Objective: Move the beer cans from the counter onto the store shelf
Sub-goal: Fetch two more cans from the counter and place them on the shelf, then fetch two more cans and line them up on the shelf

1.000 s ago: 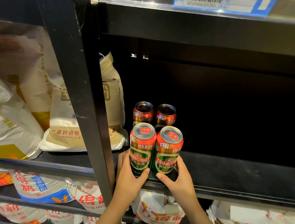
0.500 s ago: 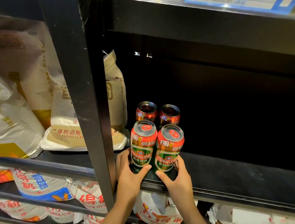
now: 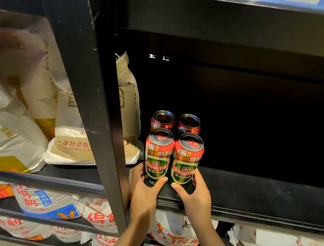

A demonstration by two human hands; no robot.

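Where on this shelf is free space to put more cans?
The dark shelf board lies bare right of the four beer cans, out to the frame edge. It is crowded on the left: flour bags sit beside the black post. The left hand and right hand grip the front cans.
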